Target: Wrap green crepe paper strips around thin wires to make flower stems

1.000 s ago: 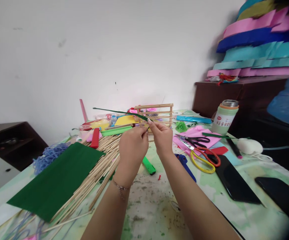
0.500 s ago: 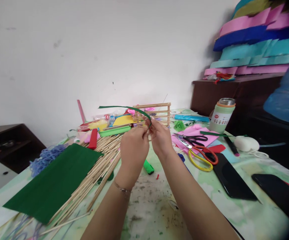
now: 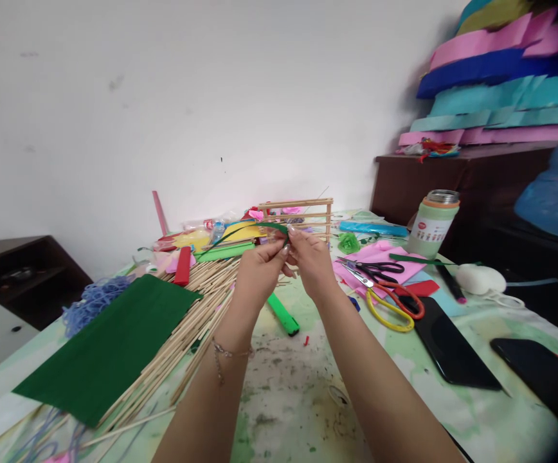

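My left hand (image 3: 260, 271) and my right hand (image 3: 310, 258) meet above the table, fingertips pinched together on a narrow dark green paper strip (image 3: 240, 230). The strip curves from my fingers down and to the left. A thin wooden stick seems to run between my fingers, mostly hidden. Below my hands lie a pile of wooden sticks (image 3: 182, 328) and a bright green marker (image 3: 283, 314).
A dark green paper sheet (image 3: 108, 344) lies on the sticks at left. A stick frame (image 3: 308, 215) stands behind my hands. Scissors (image 3: 385, 292), a flask (image 3: 432, 224), two dark phones (image 3: 447, 350) and pink paper lie at right. Coloured paper rolls are stacked on a dark cabinet (image 3: 462, 186).
The green strip's free end has swung from pointing up and left to drooping down to the left. My hands have stayed together, turning slightly.
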{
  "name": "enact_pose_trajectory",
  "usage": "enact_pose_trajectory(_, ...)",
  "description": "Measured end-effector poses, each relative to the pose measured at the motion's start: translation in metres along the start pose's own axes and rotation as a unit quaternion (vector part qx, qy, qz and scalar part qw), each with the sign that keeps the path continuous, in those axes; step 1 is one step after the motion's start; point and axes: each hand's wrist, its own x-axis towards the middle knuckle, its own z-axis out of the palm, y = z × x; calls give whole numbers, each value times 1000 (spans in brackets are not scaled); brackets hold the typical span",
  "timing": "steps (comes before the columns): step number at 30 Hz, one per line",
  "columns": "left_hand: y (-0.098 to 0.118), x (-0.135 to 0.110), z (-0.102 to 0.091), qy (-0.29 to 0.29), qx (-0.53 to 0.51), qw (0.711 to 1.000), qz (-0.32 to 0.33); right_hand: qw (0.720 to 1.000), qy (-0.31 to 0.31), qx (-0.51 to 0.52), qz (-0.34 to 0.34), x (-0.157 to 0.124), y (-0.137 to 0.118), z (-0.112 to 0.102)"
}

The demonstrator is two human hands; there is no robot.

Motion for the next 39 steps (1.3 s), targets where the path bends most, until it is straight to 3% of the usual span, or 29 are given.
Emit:
enact_pose_trajectory(2,-1,-2,2,34,123,991,45,997,24,-58,-42,0,2,0)
enact_pose_trajectory(4,-2,-3,3,59,243,963,100,991,43,-104,-77,-1,3,1)
enact_pose_trajectory(7,-4,-3,1,60,307,941,127,991,76,-85,-67,1,5,0)
enact_pose_trajectory(11,-3,0,-7,-5,199,978,57,998,67,-11,-15,8,5,-8)
enact_pose_trajectory(14,2,-1,-14,-59,89,994,3,996,43,-13,-75,9,-2,-18)
enact_pose_trajectory(16,6,-3,-18,-85,55,995,-15,991,-26,-54,-123,7,-9,-24)
enact_pose_trajectory(18,12,-6,-22,-116,32,992,-35,976,-126,-106,-139,4,-17,-30)
enact_pose_trajectory(20,17,-8,-26,-136,4,989,-53,962,-184,-142,-141,1,-23,-33)
enact_pose_trajectory(24,21,-9,-33,-165,-40,981,-90,954,-179,-205,-127,-2,-31,-32)
enact_pose_trajectory(30,18,-6,-36,-176,-91,973,-115,918,-118,-330,-185,-5,-36,-21)
enact_pose_trajectory(36,15,-2,-36,-205,-195,947,-150,944,-146,-276,-107,-5,-35,-24)
enact_pose_trajectory(39,14,-2,-36,-235,-217,933,-163,943,-163,-273,-96,-6,-38,-31)
